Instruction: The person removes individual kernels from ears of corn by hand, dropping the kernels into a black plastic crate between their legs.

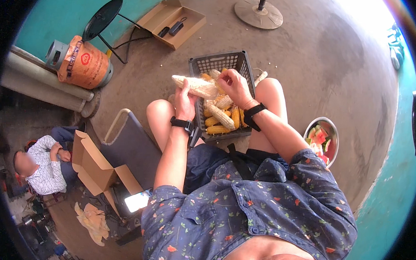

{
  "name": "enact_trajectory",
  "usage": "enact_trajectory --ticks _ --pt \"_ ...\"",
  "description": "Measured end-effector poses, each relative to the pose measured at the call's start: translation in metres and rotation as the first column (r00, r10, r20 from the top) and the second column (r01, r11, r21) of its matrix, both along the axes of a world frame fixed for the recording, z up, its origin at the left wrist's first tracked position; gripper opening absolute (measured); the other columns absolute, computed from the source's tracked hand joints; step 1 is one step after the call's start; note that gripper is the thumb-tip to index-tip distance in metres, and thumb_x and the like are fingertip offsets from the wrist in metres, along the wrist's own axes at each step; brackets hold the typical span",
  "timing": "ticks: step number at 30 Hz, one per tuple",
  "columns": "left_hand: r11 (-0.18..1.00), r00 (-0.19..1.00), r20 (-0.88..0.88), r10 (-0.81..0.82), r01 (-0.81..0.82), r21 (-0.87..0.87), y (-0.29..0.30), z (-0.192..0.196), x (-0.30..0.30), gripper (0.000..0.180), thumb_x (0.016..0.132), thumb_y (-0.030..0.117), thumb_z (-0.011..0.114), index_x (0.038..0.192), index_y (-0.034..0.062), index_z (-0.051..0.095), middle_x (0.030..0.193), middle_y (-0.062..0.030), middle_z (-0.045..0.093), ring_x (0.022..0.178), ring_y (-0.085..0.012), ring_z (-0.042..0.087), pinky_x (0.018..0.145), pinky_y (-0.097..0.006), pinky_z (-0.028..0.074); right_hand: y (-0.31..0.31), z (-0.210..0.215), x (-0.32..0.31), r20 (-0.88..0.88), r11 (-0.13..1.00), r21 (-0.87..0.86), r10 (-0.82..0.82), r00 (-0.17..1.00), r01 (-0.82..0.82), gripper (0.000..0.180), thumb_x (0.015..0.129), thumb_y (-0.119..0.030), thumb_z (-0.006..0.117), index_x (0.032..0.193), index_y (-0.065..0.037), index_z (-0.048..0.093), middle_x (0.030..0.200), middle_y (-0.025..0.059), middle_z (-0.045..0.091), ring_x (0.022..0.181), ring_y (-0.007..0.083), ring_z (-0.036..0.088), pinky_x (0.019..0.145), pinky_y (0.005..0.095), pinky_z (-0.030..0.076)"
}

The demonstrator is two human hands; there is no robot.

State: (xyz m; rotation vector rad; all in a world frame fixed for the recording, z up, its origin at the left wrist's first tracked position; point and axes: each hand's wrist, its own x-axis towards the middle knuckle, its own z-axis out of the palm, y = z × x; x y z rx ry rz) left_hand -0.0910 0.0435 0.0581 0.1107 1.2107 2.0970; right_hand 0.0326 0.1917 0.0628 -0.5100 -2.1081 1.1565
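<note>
My left hand (185, 102) is closed around a pale ear of corn (198, 87), holding it tilted above a dark plastic crate (193, 67). Close to the other end of that ear, my right hand (237, 88) has its fingers pinched together. What they grip, if anything, is too small to make out. Yellow corn ears (216, 129) and whitish cobs (220, 116) lie heaped in the crate, which stands between my knees. My right hand and the held ear hide part of the heap.
A metal bowl of watermelon pieces (319, 139) sits at my right. Left are a dark padded seat (134, 144), a cardboard box (91, 164) and a seated person (46, 163). Farther off stand a gas cylinder (84, 65), a round stool (102, 18), an open carton (186, 32) and a stand base (259, 14).
</note>
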Motion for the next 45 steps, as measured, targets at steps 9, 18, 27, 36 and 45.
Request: enact_trajectory --ticks 9,18,27,36,45 --pt "0.993 0.995 0.091 -0.035 0.024 0.118 -0.002 -0.004 -0.004 0.033 0.100 0.033 0.055 0.117 0.0050 0.053 0.113 -0.0098 0.062 0.105 -0.0212 0.061 0.093 -0.039 0.049 0.006 -0.010 0.002 0.136 0.997 0.022 0.067 0.988 -0.071 0.010 0.087 -0.008 0.067 0.095 -0.003 0.067 0.089 0.0076 0.063 0.076 0.0183 0.062 0.070 0.0299 0.051" --pt "0.995 0.997 0.003 -0.083 0.083 0.061 0.002 0.003 0.004 0.027 0.099 0.024 0.058 0.116 0.0034 0.054 0.114 -0.0108 0.062 0.105 -0.0216 0.061 0.091 -0.038 0.051 -0.004 0.007 0.002 -0.029 0.980 0.112 0.169 0.985 -0.165 0.012 0.082 -0.012 0.070 0.092 -0.006 0.073 0.086 0.0107 0.063 0.081 0.0284 0.063 0.072 0.0367 0.052" --pt "0.990 0.989 -0.078 -0.126 0.129 0.047 0.003 0.003 0.007 0.028 0.091 0.009 0.068 0.114 0.0013 0.055 0.113 -0.0109 0.063 0.103 -0.0216 0.063 0.088 -0.037 0.053 -0.004 0.004 0.005 0.105 0.975 0.213 0.035 0.994 -0.057 0.013 0.080 -0.018 0.073 0.087 -0.007 0.073 0.085 0.0097 0.064 0.082 0.0288 0.064 0.072 0.0371 0.052" --pt "0.994 0.988 -0.131 -0.081 0.090 0.061 0.004 0.003 0.010 0.029 0.087 0.004 0.071 0.112 0.0006 0.056 0.109 -0.0108 0.065 0.099 -0.0198 0.064 0.088 -0.035 0.054 -0.006 -0.003 0.002 0.111 0.984 -0.174 0.047 0.993 -0.027 0.015 0.079 -0.018 0.074 0.088 -0.005 0.074 0.085 0.0104 0.066 0.078 0.0254 0.066 0.072 0.0356 0.052" --pt "0.992 0.985 -0.154 -0.073 0.088 0.091 0.005 0.012 0.013 0.027 0.086 0.004 0.073 0.108 0.0003 0.058 0.106 -0.0103 0.066 0.095 -0.0191 0.065 0.088 -0.034 0.054 0.001 -0.001 0.004 0.180 0.916 -0.399 0.119 0.976 -0.039 0.023 0.080 -0.020 0.075 0.091 0.000 0.074 0.086 0.0115 0.072 0.079 0.0154 0.067 0.073 0.0301 0.052"
